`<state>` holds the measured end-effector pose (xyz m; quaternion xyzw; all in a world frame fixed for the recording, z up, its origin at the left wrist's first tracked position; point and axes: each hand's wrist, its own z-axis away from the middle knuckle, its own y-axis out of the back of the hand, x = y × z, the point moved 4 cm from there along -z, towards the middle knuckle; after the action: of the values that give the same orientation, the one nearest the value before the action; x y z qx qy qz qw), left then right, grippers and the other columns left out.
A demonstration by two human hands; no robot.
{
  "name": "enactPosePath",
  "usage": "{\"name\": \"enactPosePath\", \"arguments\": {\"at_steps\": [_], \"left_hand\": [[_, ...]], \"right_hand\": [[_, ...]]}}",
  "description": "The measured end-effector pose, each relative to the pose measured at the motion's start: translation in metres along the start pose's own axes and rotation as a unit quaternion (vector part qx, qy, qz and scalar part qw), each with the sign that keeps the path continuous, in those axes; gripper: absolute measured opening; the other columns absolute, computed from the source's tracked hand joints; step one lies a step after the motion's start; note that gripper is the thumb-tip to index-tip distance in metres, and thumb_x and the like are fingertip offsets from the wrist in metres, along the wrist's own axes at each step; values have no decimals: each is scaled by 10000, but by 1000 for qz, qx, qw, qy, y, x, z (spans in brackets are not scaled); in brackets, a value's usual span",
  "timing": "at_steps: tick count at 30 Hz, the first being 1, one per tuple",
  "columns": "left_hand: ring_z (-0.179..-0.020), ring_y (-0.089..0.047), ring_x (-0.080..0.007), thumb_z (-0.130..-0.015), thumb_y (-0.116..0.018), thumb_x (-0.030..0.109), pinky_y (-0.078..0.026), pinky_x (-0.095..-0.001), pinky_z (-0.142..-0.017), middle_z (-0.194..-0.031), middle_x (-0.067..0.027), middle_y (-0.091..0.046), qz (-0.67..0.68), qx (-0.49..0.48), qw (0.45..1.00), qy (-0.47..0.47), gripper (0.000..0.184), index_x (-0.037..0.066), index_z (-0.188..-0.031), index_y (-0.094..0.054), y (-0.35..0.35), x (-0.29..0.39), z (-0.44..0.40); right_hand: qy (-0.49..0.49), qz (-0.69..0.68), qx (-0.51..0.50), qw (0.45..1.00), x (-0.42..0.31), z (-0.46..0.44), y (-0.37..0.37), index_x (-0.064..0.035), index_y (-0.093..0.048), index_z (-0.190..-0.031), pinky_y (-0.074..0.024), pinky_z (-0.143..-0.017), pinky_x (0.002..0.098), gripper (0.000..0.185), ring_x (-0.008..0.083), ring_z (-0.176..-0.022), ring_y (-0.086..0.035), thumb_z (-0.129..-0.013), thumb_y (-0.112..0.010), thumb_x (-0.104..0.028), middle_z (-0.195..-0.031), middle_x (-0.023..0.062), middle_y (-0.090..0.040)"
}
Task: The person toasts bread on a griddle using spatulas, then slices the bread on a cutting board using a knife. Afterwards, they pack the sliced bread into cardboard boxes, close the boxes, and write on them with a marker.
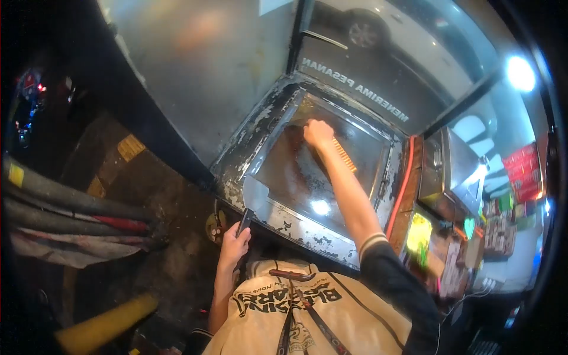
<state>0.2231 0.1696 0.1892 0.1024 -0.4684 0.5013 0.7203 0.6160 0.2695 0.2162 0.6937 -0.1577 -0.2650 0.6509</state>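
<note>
A square metal griddle [290, 160] with a dark, shiny cooking surface lies ahead of me. Above its far half is my right hand [319, 132], its fingers closed; what they hold, if anything, is hidden. A striped orange and white object [344, 155] shows just beside my right wrist, partly behind the forearm. At the near left corner of the griddle, my left hand [235, 239] grips the dark handle of a wide scraper [255, 193], whose pale flat blade rests by the metal rim.
Glass panels with mirrored lettering [355, 89] rise behind the griddle. A red hose [408, 177] runs along its right side, beside a metal box [449, 171] and stacked red packages [522, 171]. Rolled fabric [77, 219] lies at left. A lamp shines at upper right.
</note>
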Motion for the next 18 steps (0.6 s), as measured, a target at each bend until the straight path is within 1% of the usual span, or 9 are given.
{"name": "enactPosePath", "arguments": {"at_steps": [3, 4, 6, 9, 10, 11, 13, 15, 18], "left_hand": [[-428, -359, -29, -913, -561, 140, -266, -183, -370, -666, 18, -471, 5, 6, 1000, -7, 91, 72, -908, -501, 8, -3, 13], [-430, -358, -28, -913, -560, 139, -266, -183, -372, -664, 21, -469, 8, 16, 1000, -9, 90, 70, -908, -502, 12, -4, 17], [-434, -355, -26, -914, -557, 136, -264, -182, -375, -661, 27, -466, 14, 34, 999, -9, 87, 68, -909, -503, 19, -9, 24], [-443, -355, -23, -915, -554, 143, -266, -181, -382, -667, 32, -469, 11, 29, 999, -12, 89, 70, -904, -505, 28, -9, 31], [-457, -366, -22, -913, -556, 142, -279, -182, -395, -666, 35, -473, 10, 33, 999, -15, 93, 57, -937, -524, 31, -8, 31], [-471, -377, -21, -912, -559, 141, -291, -184, -409, -665, 39, -477, 8, 36, 999, -17, 113, 45, -969, -543, 32, -7, 31], [-493, -393, -19, -911, -559, 142, -312, -190, -430, -665, 46, -483, -13, 38, 999, -25, 130, 40, -990, -568, 36, -4, 28], [-489, -392, -18, -912, -556, 135, -308, -189, -426, -657, 50, -476, 0, 33, 999, -30, 104, 43, -959, -565, 36, -1, 22], [-476, -385, -17, -912, -556, 123, -304, -191, -412, -653, 50, -472, 7, 14, 999, -36, 79, 45, -916, -551, 33, 10, 12]], "right_hand": [[-56, 26, -62, 996, 0, -32, -8, -43, -692, -975, -525, -815, 391, 279, 336, -948, -655, -793, -572, -217, -1003, 216, -662], [-46, 52, -84, 994, -3, -32, -5, -44, -693, -972, -529, -808, 393, 286, 332, -963, -650, -782, -589, -232, -1006, 209, -664], [-1, 93, -104, 990, -7, -27, -1, -70, -692, -978, -526, -808, 424, 359, 340, -932, -652, -727, -639, -321, -981, 178, -676], [53, 149, -160, 974, -14, 20, 20, -99, -704, -946, -529, -795, 415, 352, 332, -904, -659, -679, -659, -323, -961, 167, -681], [69, 159, -165, 971, -2, 32, 11, -103, -714, -893, -532, -773, 405, 325, 329, -870, -664, -650, -660, -312, -908, 173, -683], [63, 178, -156, 970, -1, 55, 20, -121, -722, -851, -532, -753, 402, 284, 327, -835, -667, -655, -649, -313, -859, 176, -681], [69, 192, -231, 951, -2, 101, 40, -129, -724, -833, -533, -737, 417, 231, 301, -806, -678, -672, -636, -271, -854, 148, -690], [55, 184, -223, 956, 13, 136, 44, -165, -731, -836, -534, -741, 408, 216, 302, -792, -676, -700, -625, -296, -820, 123, -693], [-4, 102, -199, 975, 40, 187, 48, -158, -730, -895, -529, -763, 427, 244, 337, -808, -665, -746, -610, -310, -828, 144, -687]]}}
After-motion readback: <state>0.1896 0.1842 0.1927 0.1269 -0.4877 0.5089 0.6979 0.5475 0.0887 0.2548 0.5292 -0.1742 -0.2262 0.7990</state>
